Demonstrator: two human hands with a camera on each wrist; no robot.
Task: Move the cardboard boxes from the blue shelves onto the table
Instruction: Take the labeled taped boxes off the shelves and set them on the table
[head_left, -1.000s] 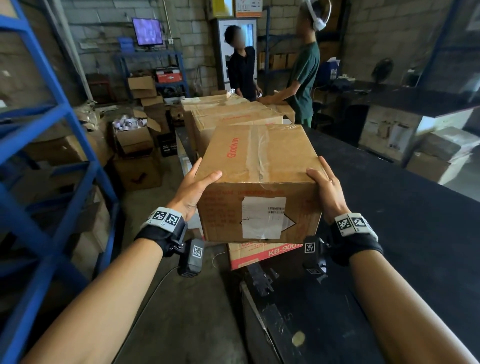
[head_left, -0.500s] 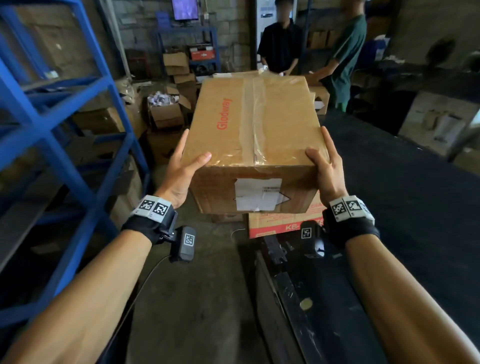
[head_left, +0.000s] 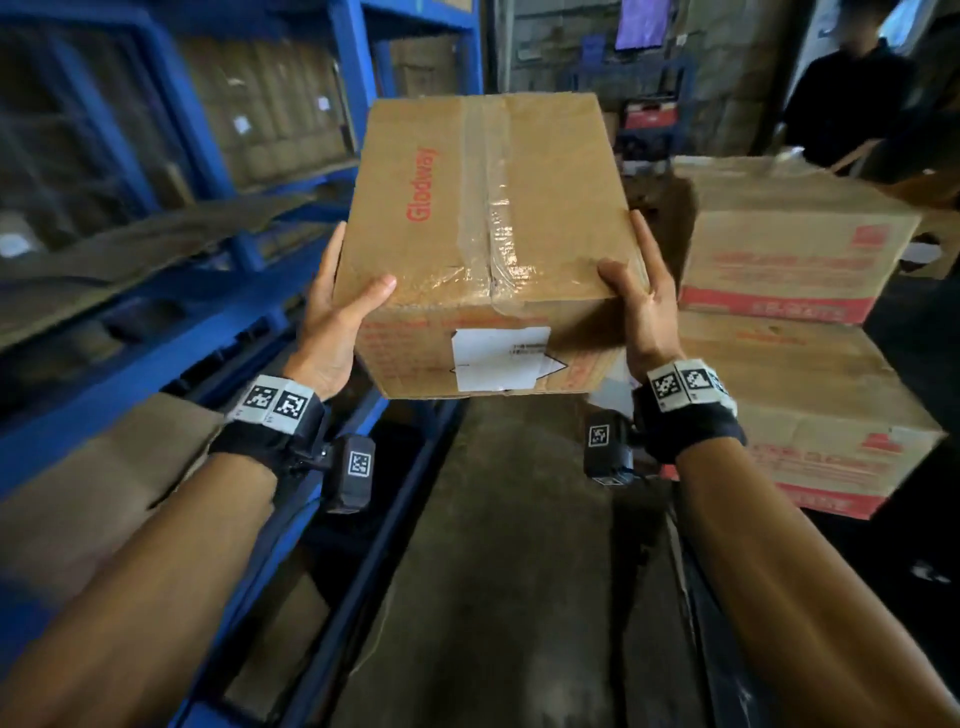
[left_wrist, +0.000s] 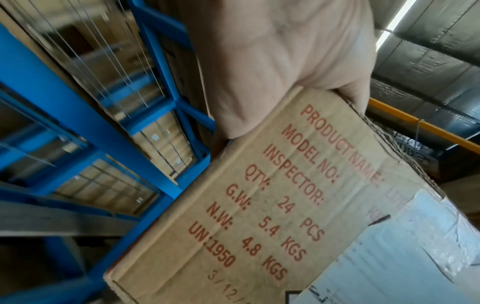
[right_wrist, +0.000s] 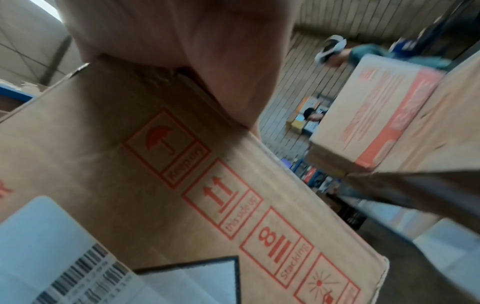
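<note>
Swinging left since the earlier frame, the view is now facing the blue shelves (head_left: 171, 332) at nine o'clock, with stacked boxes (head_left: 789, 291) at three o'clock. Between them the cardboard box (head_left: 488, 234) is hanging in mid-air, the left hand (head_left: 332, 327) and right hand (head_left: 644, 306) clamping its sides, thumbs lying on top.

A brown cardboard box (head_left: 488, 228), sealed along its top with clear tape and printed "Glodway" in red, is held in the air, tilted slightly, a white label on its near face. Blue shelves (head_left: 156, 338) with more boxes stand left; two stacked boxes (head_left: 789, 332) sit right.
</note>
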